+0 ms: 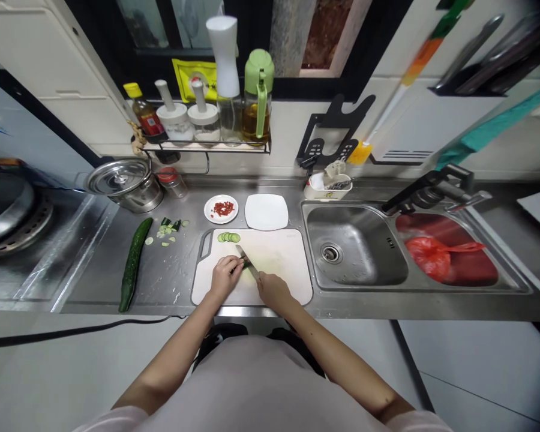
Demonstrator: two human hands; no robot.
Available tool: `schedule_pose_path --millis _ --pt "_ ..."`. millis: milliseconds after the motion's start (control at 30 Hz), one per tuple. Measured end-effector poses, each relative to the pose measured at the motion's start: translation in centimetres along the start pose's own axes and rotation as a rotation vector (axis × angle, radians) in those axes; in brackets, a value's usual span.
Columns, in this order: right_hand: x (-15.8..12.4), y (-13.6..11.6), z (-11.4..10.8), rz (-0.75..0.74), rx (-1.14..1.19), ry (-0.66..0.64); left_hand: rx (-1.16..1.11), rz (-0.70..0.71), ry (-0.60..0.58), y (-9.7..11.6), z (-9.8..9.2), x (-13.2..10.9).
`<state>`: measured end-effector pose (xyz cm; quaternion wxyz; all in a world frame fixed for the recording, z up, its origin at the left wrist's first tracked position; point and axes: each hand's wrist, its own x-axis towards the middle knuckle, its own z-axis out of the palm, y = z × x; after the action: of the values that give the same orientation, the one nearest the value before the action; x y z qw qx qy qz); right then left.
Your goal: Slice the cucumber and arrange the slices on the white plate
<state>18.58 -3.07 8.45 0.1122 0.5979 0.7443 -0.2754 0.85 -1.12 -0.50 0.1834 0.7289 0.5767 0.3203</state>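
Right hand holds knife, left hand steadies cucumber; bottle label blurred.

On the steel counter we see a whole cucumber lying near a scatter of green trimmings. Further back, a small plate of chopped red chilli sits just beside an empty white plate. A lidded steel pot stands below the bottle rack, and a red bag lies in the right-hand sink basin.
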Motion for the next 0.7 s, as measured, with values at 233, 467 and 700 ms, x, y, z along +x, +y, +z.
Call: schedule_pose_path --millis 233,467,700 --pt "0.43 -0.26 0.02 0.001 -0.011 0.012 -0.016 0.058 0.047 -0.11 0.1 -0.07" --pt "0.4 -0.1 0.52 0.003 -0.017 0.008 -0.017 0.108 0.087 -0.15 0.19 -0.05" --pt "0.7 -0.06 0.8 0.013 -0.015 0.002 -0.013 0.099 0.081 0.1 -0.01 -0.03"
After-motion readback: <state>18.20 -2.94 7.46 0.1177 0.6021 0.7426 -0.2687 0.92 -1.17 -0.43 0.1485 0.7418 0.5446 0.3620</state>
